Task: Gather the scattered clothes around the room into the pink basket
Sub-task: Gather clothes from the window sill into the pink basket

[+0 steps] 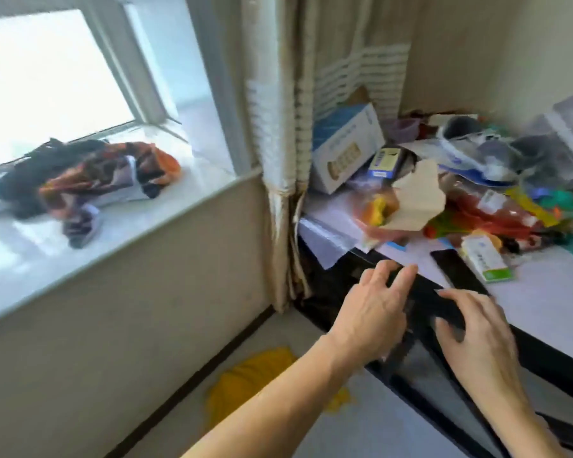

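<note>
A crumpled heap of clothes (80,180), black, orange and patterned, lies on the white window sill (153,226) at the left. A yellow garment (245,385) lies on the floor below, partly hidden behind my left forearm. My left hand (371,309) and my right hand (477,338) are both stretched forward with fingers spread, over the dark front edge of the cluttered desk (559,302). Neither hand holds anything. The pink basket is not in view.
The desk at the right carries boxes (344,143), plastic bags, papers and a black phone (457,272). A beige curtain (285,143) hangs between window and desk. The picture is blurred by motion.
</note>
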A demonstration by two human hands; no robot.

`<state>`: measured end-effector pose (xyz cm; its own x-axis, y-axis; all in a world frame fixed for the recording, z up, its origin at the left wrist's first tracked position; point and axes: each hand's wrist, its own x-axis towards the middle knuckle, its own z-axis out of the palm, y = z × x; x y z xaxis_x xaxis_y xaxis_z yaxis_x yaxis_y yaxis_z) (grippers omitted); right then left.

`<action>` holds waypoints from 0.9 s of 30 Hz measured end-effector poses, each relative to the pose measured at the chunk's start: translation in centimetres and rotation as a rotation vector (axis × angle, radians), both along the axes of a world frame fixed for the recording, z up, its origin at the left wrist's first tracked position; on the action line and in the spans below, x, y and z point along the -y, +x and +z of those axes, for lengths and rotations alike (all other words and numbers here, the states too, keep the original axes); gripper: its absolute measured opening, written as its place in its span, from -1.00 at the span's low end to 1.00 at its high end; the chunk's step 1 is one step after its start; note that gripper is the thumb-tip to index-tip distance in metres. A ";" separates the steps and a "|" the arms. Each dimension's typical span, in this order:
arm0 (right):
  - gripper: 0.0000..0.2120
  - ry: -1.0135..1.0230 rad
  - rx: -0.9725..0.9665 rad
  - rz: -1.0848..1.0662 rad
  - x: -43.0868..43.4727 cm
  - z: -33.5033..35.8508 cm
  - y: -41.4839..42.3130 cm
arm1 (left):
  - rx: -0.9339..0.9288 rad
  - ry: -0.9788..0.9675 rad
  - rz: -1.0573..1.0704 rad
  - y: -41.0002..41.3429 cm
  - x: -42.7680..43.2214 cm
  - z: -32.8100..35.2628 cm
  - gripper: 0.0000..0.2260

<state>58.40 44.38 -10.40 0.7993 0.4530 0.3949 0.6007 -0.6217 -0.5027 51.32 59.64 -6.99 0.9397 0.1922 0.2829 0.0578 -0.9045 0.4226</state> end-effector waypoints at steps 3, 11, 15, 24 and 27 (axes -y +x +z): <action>-0.55 0.037 0.060 0.222 -9.0 0.4 -3.3 | 0.002 0.008 0.240 -6.5 -8.1 0.6 -0.33; -0.55 0.148 0.062 0.567 -32.2 1.9 -17.4 | -0.057 0.134 0.621 -25.6 -27.2 3.1 -0.35; -0.52 0.135 0.045 0.689 -41.6 2.0 -22.6 | -0.085 0.180 0.734 -32.4 -34.9 3.6 -0.36; -0.56 0.054 0.043 0.664 -53.0 2.8 -25.4 | -0.126 0.135 0.772 -40.1 -45.5 3.6 -0.39; -0.50 0.010 0.054 0.635 -56.8 3.9 -24.1 | -0.126 0.111 0.747 -40.2 -48.4 2.7 -0.39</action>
<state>34.28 101.19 -6.49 0.3550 0.8283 0.4335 0.8752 -0.1315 -0.4655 11.15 108.05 -4.30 0.5977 0.7659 0.2368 0.7125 -0.6429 0.2810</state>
